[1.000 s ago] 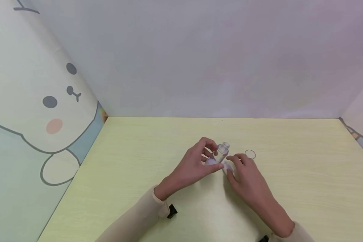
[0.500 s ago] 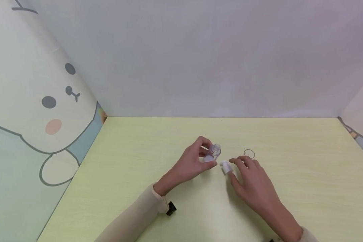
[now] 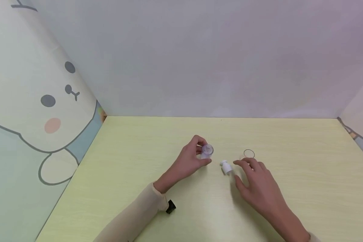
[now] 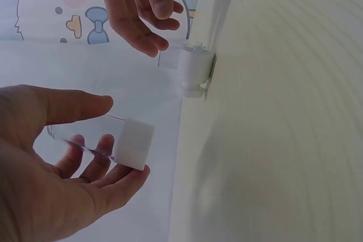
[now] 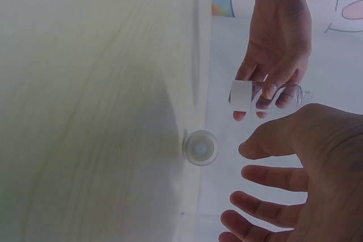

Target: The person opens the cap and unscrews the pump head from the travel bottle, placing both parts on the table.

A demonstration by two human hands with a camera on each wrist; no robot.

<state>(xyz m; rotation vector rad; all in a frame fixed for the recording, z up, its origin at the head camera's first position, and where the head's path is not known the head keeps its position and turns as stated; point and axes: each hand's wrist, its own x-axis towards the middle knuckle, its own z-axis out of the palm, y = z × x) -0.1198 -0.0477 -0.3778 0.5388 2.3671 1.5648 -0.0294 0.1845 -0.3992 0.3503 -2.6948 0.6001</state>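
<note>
My left hand (image 3: 189, 161) grips a small clear bottle (image 3: 206, 153), its open neck facing up. In the left wrist view a white base (image 4: 134, 143) shows at the bottle's lower end, raised off the table. A small white pump-like cap piece (image 3: 226, 167) lies on its side to the right of the bottle. Just right of that piece my right hand (image 3: 261, 188) hovers, fingers spread and loosely bent, with nothing between them. The right wrist view shows the white piece's round open end (image 5: 201, 148) apart from the fingers.
Behind the right hand stands a clear round thing with a thin dark rim (image 3: 249, 154), partly covered by the fingers. The pale wooden table (image 3: 154, 141) meets a plain wall at the back. A wall with a cartoon animal (image 3: 48, 101) rises at the left.
The left hand has moved left with the bottle, which now stands more upright. The right hand has let go of the white piece and drawn back rightward, leaving it on the table.
</note>
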